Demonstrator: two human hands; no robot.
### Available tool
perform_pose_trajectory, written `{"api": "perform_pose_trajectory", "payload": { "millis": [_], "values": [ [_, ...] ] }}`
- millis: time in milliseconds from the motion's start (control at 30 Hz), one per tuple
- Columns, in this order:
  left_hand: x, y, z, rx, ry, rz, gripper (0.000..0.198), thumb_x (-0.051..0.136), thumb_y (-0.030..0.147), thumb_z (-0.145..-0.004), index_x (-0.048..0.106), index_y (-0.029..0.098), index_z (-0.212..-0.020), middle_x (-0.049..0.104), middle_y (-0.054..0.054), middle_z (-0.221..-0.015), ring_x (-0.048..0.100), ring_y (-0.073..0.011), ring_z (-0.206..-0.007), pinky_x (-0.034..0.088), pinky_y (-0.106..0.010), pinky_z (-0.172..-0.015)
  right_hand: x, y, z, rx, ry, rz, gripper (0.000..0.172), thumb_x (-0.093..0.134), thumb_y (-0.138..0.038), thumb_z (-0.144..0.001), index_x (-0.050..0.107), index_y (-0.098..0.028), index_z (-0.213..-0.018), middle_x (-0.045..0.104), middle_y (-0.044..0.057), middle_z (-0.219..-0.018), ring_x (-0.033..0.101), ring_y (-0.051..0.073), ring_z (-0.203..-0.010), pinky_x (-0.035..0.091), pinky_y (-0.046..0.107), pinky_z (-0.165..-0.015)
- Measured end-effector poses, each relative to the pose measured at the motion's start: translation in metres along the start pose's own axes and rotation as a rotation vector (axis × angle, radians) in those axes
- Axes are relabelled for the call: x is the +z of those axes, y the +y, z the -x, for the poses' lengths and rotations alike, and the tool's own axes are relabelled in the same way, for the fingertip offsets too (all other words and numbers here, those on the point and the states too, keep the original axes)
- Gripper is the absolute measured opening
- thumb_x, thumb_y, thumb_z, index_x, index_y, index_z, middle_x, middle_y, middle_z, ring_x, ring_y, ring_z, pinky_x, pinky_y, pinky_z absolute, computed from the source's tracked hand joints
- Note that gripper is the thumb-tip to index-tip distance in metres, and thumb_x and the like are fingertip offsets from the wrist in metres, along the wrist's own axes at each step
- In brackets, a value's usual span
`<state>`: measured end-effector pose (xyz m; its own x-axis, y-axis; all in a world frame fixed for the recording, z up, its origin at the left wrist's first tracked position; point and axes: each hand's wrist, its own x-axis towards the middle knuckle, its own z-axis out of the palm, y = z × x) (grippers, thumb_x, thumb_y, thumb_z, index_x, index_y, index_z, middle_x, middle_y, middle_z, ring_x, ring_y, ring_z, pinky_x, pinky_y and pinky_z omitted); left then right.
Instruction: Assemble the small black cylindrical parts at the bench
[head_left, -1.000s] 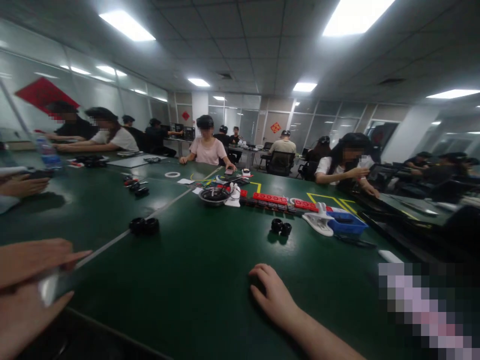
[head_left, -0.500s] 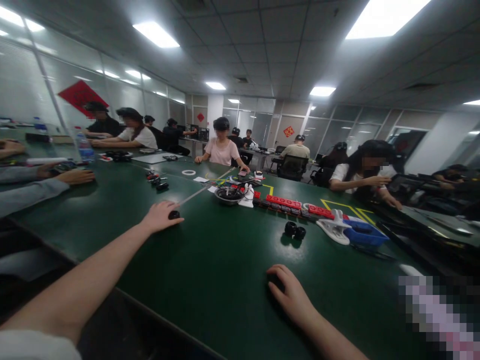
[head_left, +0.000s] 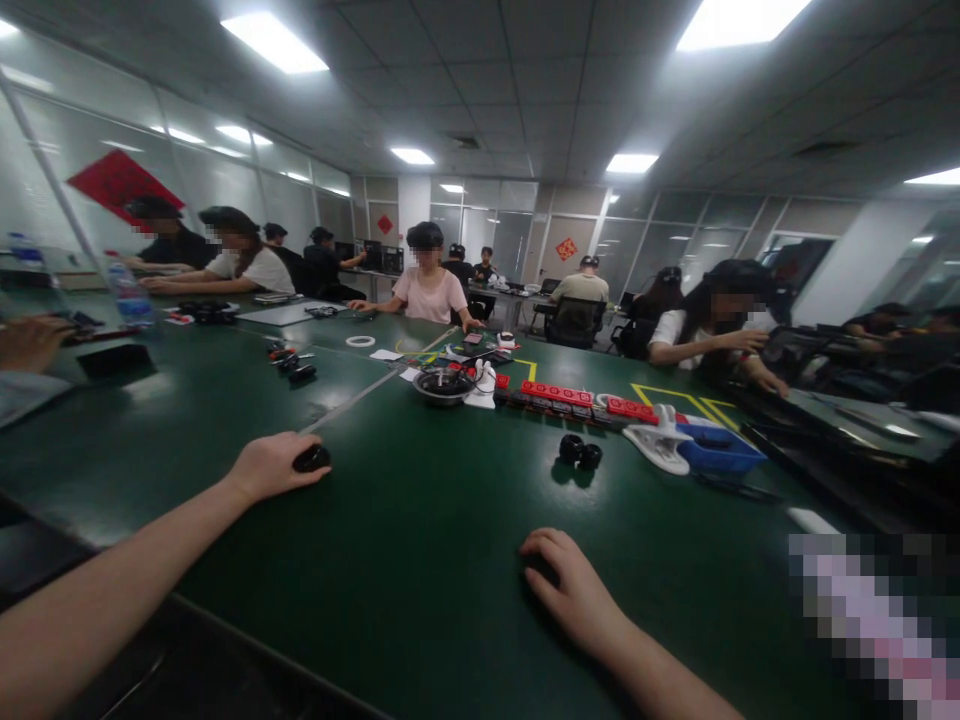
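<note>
My left hand (head_left: 271, 468) is stretched out over the green table (head_left: 420, 540), its fingers closed round a small black rounded object (head_left: 310, 458). The thumb lies along the near side of it, and the fingers hide the rest. Closer to me on the right, my right hand (head_left: 571, 585) rests on the tabletop with fingers bent and the thumb apart. Only a dark gap shows under that palm, with nothing visible in it. Beyond this hand stand two black cylindrical pieces (head_left: 579, 452), side by side.
A metal bowl (head_left: 444, 386) with dark parts, a red and black strip of blocks (head_left: 559, 398), a white clamp (head_left: 660, 442) and a blue bin (head_left: 720, 448) line the middle. Black parts (head_left: 294, 368) and a water bottle (head_left: 129, 290) are leftward. Other people sit around.
My left hand has come nearer to me and leftward with the black object. My right hand stays put. The view has turned slightly; a neighbour's arms at left have drawn back.
</note>
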<state>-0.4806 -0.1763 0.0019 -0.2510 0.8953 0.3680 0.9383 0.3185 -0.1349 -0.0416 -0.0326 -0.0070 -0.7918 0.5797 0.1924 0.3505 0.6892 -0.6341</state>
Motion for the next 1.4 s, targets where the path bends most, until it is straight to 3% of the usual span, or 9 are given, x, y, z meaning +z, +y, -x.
{"api": "perform_pose_trajectory", "payload": {
  "millis": [100, 200, 433, 567, 700, 833, 967, 1200, 1400],
  "values": [
    [-0.001, 0.002, -0.001, 0.020, 0.027, 0.000, 0.051, 0.041, 0.058, -0.071, 0.060, 0.016, -0.092, 0.064, -0.009, -0.083, 0.059, -0.0239, -0.076, 0.044, -0.031, -0.066, -0.001, -0.002, 0.001, -0.007, 0.002, 0.003, 0.016, 0.048, -0.019, -0.076, 0.055, -0.020, -0.090, 0.052, 0.006, -0.102, 0.048, 0.018, -0.098, 0.038, 0.033, -0.089],
    [-0.009, 0.025, 0.003, 0.135, 0.029, 0.096, 0.046, 0.045, 0.054, -0.071, 0.060, 0.016, -0.092, 0.064, -0.008, -0.084, 0.059, -0.0214, -0.077, 0.044, -0.029, -0.069, -0.002, -0.003, 0.001, -0.017, 0.003, 0.006, 0.016, 0.048, -0.018, -0.075, 0.056, -0.019, -0.090, 0.053, 0.006, -0.101, 0.048, 0.018, -0.097, 0.038, 0.033, -0.088],
    [-0.034, 0.160, 0.020, 0.551, 0.095, 0.379, 0.032, 0.052, 0.044, -0.069, 0.058, 0.018, -0.085, 0.060, -0.003, -0.072, 0.055, -0.0153, -0.063, 0.043, -0.025, -0.056, -0.001, -0.008, 0.003, -0.009, 0.021, -0.026, 0.019, 0.048, -0.018, -0.075, 0.056, -0.019, -0.093, 0.054, 0.006, -0.100, 0.048, 0.018, -0.098, 0.037, 0.034, -0.090],
    [-0.038, 0.227, 0.018, 0.775, 0.142, 0.466, 0.037, 0.055, 0.049, -0.064, 0.055, 0.017, -0.082, 0.057, -0.002, -0.065, 0.053, -0.0164, -0.059, 0.041, -0.028, -0.052, 0.006, -0.015, 0.011, 0.008, -0.006, -0.176, 0.052, 0.050, -0.013, -0.068, 0.040, -0.018, -0.119, 0.048, 0.007, -0.117, 0.043, 0.018, -0.110, 0.031, 0.036, -0.098],
    [-0.035, 0.268, 0.013, 0.848, 0.250, 0.571, 0.044, 0.058, 0.050, -0.063, 0.052, 0.018, -0.093, 0.055, -0.008, -0.092, 0.051, -0.0209, -0.082, 0.045, -0.032, -0.068, 0.010, -0.019, 0.017, -0.002, -0.069, -0.343, 0.079, 0.050, -0.005, -0.058, 0.021, -0.016, -0.131, 0.029, 0.009, -0.136, 0.026, 0.020, -0.125, 0.017, 0.040, -0.105],
    [-0.036, 0.284, 0.012, 0.817, 0.297, 0.590, 0.046, 0.059, 0.046, -0.065, 0.048, 0.018, -0.100, 0.048, -0.009, -0.104, 0.043, -0.0235, -0.099, 0.040, -0.036, -0.084, 0.006, -0.016, 0.019, 0.001, -0.100, -0.496, 0.086, 0.046, -0.001, -0.054, 0.015, -0.017, -0.133, 0.022, 0.007, -0.140, 0.017, 0.019, -0.129, 0.009, 0.039, -0.106],
    [-0.041, 0.286, 0.013, 0.841, 0.268, 0.535, 0.043, 0.055, 0.043, -0.070, 0.046, 0.017, -0.103, 0.048, -0.009, -0.108, 0.039, -0.0247, -0.107, 0.024, -0.043, -0.099, 0.008, -0.011, 0.020, -0.042, -0.084, -0.612, 0.084, 0.052, -0.007, -0.059, 0.014, -0.019, -0.133, 0.019, 0.007, -0.140, 0.015, 0.021, -0.129, 0.010, 0.041, -0.105],
    [-0.047, 0.286, 0.006, 0.866, 0.180, 0.582, 0.076, 0.057, 0.052, -0.064, 0.028, 0.016, -0.125, 0.042, -0.012, -0.124, 0.030, -0.0274, -0.119, 0.008, -0.046, -0.105, 0.025, -0.007, 0.015, -0.026, 0.087, -0.552, 0.052, 0.061, -0.030, -0.069, 0.040, -0.018, -0.116, 0.048, 0.011, -0.119, 0.044, 0.025, -0.111, 0.034, 0.044, -0.094],
    [-0.048, 0.278, -0.002, 0.928, 0.128, 0.642, 0.102, 0.059, 0.063, -0.056, 0.013, 0.014, -0.133, 0.033, -0.017, -0.132, 0.025, -0.0306, -0.124, 0.003, -0.049, -0.104, 0.018, -0.014, 0.008, -0.151, 0.129, -0.371, 0.046, 0.057, -0.024, -0.072, 0.044, -0.021, -0.116, 0.050, 0.008, -0.117, 0.046, 0.023, -0.109, 0.036, 0.040, -0.094]
  ]
}}
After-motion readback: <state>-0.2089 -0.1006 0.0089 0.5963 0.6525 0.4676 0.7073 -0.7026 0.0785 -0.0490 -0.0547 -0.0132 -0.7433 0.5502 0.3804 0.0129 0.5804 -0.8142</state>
